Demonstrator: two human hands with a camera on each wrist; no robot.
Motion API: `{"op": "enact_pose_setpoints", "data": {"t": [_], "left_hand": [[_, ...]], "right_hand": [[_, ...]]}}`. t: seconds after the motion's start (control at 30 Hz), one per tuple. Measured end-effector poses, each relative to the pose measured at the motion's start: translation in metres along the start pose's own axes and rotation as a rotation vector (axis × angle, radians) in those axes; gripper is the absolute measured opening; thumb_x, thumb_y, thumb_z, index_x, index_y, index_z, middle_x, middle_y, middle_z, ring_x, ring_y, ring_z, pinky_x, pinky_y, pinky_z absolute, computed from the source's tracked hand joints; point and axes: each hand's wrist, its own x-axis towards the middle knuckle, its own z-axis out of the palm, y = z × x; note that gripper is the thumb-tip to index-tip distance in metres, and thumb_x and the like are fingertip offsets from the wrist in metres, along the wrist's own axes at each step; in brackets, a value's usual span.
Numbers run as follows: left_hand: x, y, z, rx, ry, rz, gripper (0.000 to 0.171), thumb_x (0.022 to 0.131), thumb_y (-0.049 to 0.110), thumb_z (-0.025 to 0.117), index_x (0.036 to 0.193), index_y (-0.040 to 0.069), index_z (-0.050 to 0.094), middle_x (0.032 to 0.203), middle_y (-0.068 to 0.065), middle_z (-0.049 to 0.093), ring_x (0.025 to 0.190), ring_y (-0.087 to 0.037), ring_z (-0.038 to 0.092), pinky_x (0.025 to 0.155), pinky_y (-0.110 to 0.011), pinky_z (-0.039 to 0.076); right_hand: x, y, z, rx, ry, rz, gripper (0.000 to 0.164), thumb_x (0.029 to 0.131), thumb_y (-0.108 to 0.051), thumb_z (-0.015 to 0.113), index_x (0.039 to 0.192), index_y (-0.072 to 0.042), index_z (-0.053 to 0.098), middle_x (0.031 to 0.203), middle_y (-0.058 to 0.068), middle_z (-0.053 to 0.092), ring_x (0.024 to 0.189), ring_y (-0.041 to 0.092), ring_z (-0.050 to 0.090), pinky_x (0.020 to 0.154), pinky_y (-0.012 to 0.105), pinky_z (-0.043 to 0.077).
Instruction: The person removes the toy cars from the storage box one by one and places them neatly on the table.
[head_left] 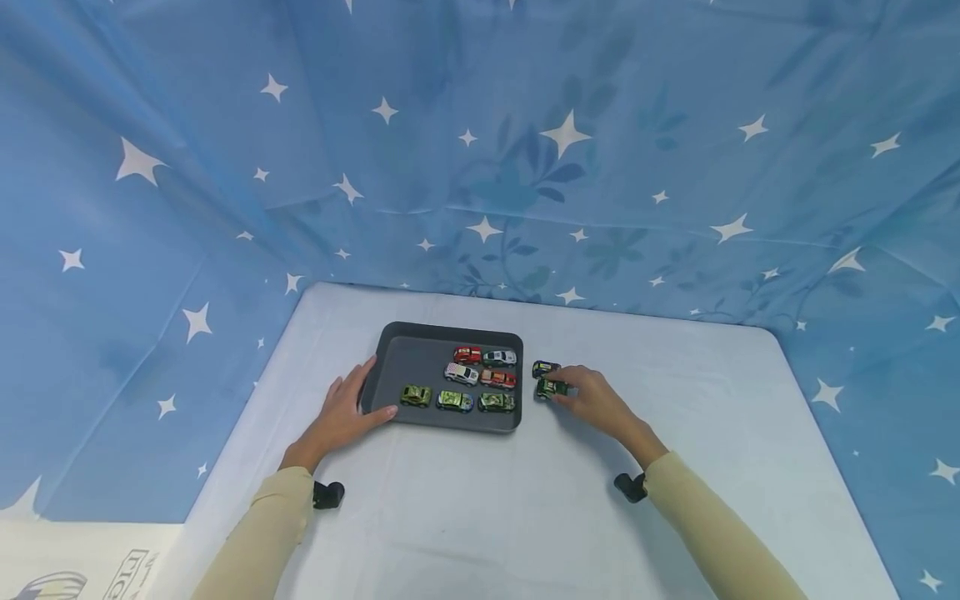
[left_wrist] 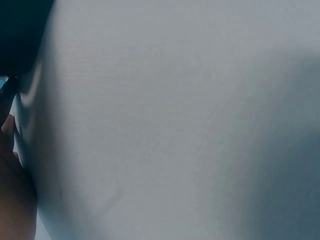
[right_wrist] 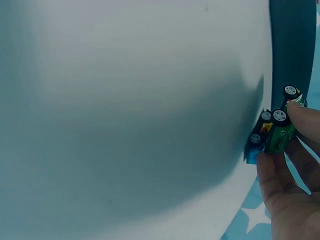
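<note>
Right hand [head_left: 595,402] pinches a green toy car [head_left: 547,389]; a dark blue toy car [head_left: 544,367] is just beyond its fingertips. Left hand [head_left: 342,417] spreads wide at the tray [head_left: 405,358]. Between hands, seven toy cars [head_left: 461,374] lie inside; if loading, two remain.

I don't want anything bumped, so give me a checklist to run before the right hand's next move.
1. Right hand has a grip on the green car: ok, thumb and fingers pinch it.
2. Green car clear of the dark blue car: cannot tell; they sit close and overlap in the right wrist view.
3. Green car off the white table: cannot tell.
4. Left hand at the tray: ok, spread at its left end.
5. Bare space in the tray: ok, at the far left.
6. Seven cars inside upright: ok.
</note>
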Motion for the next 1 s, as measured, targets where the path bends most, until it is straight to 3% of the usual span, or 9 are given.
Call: {"op": "enact_pose_setpoints", "data": {"t": [0.67, 1.0], "left_hand": [[0.004, -0.003, -0.001, 0.0, 0.001, 0.016, 0.101, 0.082, 0.066, 0.065, 0.157, 0.036, 0.004, 0.163, -0.006, 0.013, 0.149, -0.032, 0.009, 0.12, -0.052, -0.003], [0.002, -0.003, -0.001, 0.0, 0.002, 0.024, 0.102, 0.083, 0.064, 0.066, 0.158, 0.032, 0.006, 0.163, -0.008, 0.015, 0.149, -0.033, 0.01, 0.119, -0.053, -0.002]], "right_hand": [[-0.003, 0.002, 0.018, -0.009, -0.008, -0.005, 0.037, 0.085, -0.01, 0.076, 0.121, -0.007, 0.068, 0.117, 0.012, 0.068, 0.11, 0.03, 0.062, 0.096, 0.047, 0.051], [-0.005, 0.003, 0.023, -0.014, -0.01, 0.005, 0.036, 0.085, -0.012, 0.076, 0.12, -0.007, 0.068, 0.117, 0.011, 0.068, 0.111, 0.028, 0.061, 0.097, 0.046, 0.051]]}}
